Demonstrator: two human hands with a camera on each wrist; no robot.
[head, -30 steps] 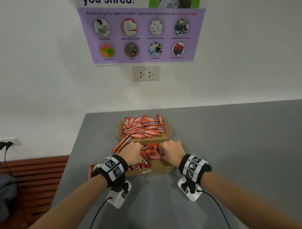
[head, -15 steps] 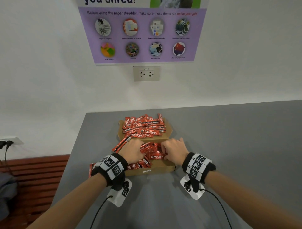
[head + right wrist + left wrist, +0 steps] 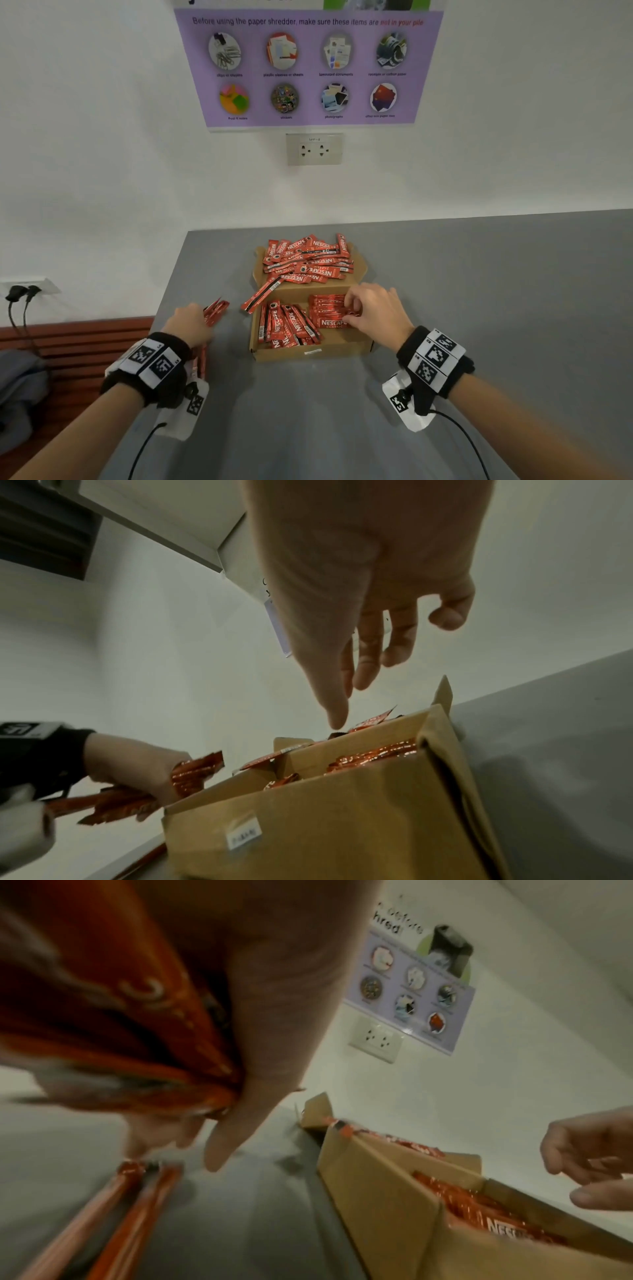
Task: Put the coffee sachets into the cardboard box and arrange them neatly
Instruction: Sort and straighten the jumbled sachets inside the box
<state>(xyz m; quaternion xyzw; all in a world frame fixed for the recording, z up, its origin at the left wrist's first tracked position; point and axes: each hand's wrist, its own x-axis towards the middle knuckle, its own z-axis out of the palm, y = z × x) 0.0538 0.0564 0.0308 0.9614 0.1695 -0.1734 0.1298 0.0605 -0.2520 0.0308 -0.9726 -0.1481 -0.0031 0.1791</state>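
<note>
A grey table [image 3: 479, 308] stands against a white wall [image 3: 102, 137] that carries a purple poster [image 3: 308, 68] and a socket [image 3: 314, 149]. Near the table's left part sits the cardboard box [image 3: 308, 353], open at the top, its back flap [image 3: 359, 270] folded flat away from the person. A loose pile of coffee sachets [image 3: 308, 260] lies on that flap, pointing in mixed directions. Inside the box, one group of sachets [image 3: 287, 325] leans at the left with long axes running roughly front to back, and a flat stack [image 3: 329, 311] lies at the right with long axes running left to right. The right hand [image 3: 376, 315] is over the right side of the box, fingers loosely spread and bent down toward the flat stack; contact with the stack cannot be confirmed, and the right wrist view shows nothing gripped. The left hand [image 3: 191, 325] is outside the box, just beside its left wall, and grips a bundle of sachets [image 3: 215, 310] whose long axis points forward and toward the box. More sachets [image 3: 130, 1218] lie on the table under that hand. Judged from this layout, the left hand is the nearer one for the next load: the box lies to its right, and the bundle needs only a short sideways carry, then alignment with the leaning group.
</note>
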